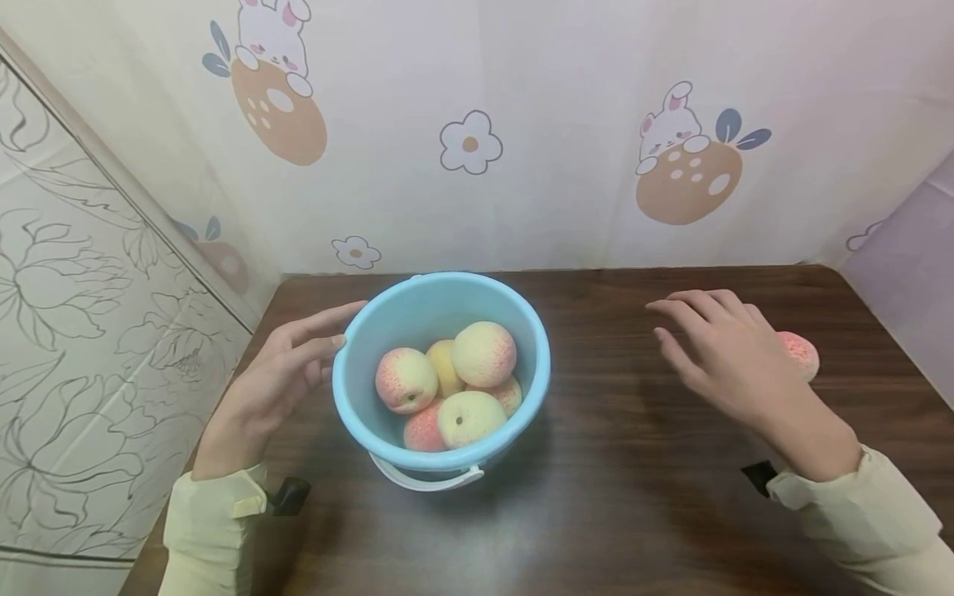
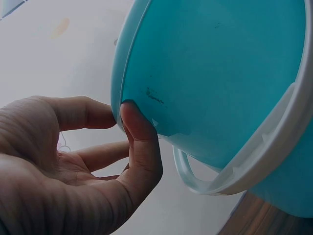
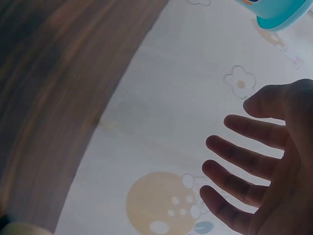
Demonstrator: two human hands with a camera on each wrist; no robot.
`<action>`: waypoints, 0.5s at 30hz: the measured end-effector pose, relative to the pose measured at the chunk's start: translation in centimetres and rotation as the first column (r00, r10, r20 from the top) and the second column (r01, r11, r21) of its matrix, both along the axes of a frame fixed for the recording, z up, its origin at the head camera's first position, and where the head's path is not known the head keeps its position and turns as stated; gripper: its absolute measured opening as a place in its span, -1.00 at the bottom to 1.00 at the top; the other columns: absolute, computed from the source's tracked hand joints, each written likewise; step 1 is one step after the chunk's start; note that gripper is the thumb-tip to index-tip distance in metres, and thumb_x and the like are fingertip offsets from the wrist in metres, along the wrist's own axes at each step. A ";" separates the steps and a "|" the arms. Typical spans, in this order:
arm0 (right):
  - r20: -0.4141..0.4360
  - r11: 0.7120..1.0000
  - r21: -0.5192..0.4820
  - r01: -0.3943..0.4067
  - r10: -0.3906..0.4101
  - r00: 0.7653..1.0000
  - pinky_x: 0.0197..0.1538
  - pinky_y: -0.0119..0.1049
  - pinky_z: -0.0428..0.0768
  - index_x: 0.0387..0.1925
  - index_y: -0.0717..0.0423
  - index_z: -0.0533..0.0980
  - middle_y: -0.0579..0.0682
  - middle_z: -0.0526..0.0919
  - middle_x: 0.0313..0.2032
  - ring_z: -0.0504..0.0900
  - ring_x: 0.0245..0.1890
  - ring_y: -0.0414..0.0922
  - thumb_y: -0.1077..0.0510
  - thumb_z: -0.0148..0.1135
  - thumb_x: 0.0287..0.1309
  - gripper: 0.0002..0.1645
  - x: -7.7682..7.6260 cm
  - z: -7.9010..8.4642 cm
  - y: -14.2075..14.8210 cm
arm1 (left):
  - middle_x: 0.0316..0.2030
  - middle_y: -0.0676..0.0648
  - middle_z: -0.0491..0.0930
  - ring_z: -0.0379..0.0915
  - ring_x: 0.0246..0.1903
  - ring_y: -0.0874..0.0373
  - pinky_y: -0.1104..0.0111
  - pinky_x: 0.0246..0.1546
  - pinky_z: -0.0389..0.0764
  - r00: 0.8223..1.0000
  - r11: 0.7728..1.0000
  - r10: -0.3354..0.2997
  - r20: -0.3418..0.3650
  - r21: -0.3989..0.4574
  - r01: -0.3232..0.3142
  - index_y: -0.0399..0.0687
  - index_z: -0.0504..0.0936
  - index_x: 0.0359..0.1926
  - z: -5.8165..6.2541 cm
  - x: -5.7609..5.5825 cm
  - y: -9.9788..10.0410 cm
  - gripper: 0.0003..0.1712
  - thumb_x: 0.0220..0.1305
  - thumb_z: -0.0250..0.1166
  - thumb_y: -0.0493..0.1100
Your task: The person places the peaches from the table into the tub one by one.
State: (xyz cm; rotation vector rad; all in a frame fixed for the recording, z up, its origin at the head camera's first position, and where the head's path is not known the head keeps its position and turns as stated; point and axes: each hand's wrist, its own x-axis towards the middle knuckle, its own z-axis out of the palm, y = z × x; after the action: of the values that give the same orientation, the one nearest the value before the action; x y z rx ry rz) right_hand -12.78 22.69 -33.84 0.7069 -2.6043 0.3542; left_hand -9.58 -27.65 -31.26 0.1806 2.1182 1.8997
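A light blue bucket [image 1: 406,319] stands left of the table's middle, tilted toward the view, with several peaches [image 1: 484,354] in it. Something yellow [image 1: 445,367] shows between them, mostly covered. My left hand [image 1: 279,364] holds the bucket's left rim; in the left wrist view thumb and finger pinch the rim [image 2: 117,93]. The bucket's white handle [image 1: 425,480] hangs down at the front. On the right, my right hand [image 1: 726,356] hovers over the table with spread, relaxed fingers and nothing in it. One more peach [image 1: 801,354] lies just beyond that hand, partly hidden behind it.
The dark wooden table [image 1: 596,505] ends at the back against a pale curtain [image 1: 559,165] with rabbit and flower prints. A white panel with line-drawn flowers [image 1: 74,372] borders the left side.
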 end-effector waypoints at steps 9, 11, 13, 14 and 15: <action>0.046 0.998 0.014 0.057 -0.058 0.997 0.00 0.27 0.48 0.16 0.06 0.61 0.14 0.66 0.12 0.52 0.13 0.28 0.15 0.28 0.31 -0.61 0.4 -0.9 1.9 | 0.39 -0.09 0.54 0.67 0.08 0.17 0.33 -0.03 0.74 1.000 0.999 -0.018 -0.005 0.051 0.018 -0.05 0.41 0.51 -0.2 -0.2 -0.2 -0.44 0.57 0.15 -0.24; 0.057 0.996 0.024 0.083 -0.084 0.995 0.02 0.28 0.48 0.16 0.05 0.60 0.13 0.66 0.13 0.51 0.15 0.28 0.14 0.27 0.33 -0.61 0.6 -1.0 2.3 | 0.36 -0.10 0.56 0.69 0.05 0.17 0.32 -0.03 0.76 1.000 0.996 -0.026 -0.009 0.079 0.026 -0.08 0.38 0.52 -0.3 -0.4 -0.3 -0.43 0.56 0.12 -0.28; 0.072 0.994 0.034 0.106 -0.108 0.992 0.03 0.30 0.48 0.17 0.04 0.60 0.14 0.65 0.14 0.50 0.15 0.29 0.13 0.26 0.35 -0.62 0.7 -1.2 2.7 | 0.32 -0.10 0.59 0.73 -0.02 0.17 0.32 -0.05 0.78 0.999 0.994 -0.031 -0.011 0.104 0.032 -0.11 0.36 0.53 -0.4 -0.5 -0.3 -0.42 0.56 0.08 -0.32; 0.079 0.992 0.040 0.116 -0.119 0.990 0.02 0.31 0.47 0.18 0.04 0.60 0.15 0.65 0.15 0.50 0.15 0.30 0.12 0.26 0.36 -0.62 0.8 -1.2 2.9 | 0.30 -0.10 0.60 0.73 -0.05 0.18 0.32 -0.06 0.78 0.999 0.994 -0.031 -0.013 0.103 0.033 -0.12 0.36 0.53 -0.4 -0.5 -0.3 -0.42 0.56 0.08 -0.32; 0.087 0.992 0.042 0.122 -0.126 0.988 0.01 0.31 0.46 0.18 0.05 0.60 0.16 0.65 0.15 0.49 0.15 0.31 0.12 0.26 0.37 -0.62 0.8 -1.3 3.1 | 0.29 -0.09 0.61 0.74 -0.07 0.19 0.32 -0.07 0.79 0.999 0.994 -0.032 -0.015 0.102 0.034 -0.12 0.36 0.53 -0.5 -0.5 -0.3 -0.42 0.56 0.07 -0.33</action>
State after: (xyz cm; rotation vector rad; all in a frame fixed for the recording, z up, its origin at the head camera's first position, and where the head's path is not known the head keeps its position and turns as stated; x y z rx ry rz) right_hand -12.01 25.78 -35.17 0.5489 -2.7300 0.3082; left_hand -10.10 -27.95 -31.72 0.2491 2.0151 1.9941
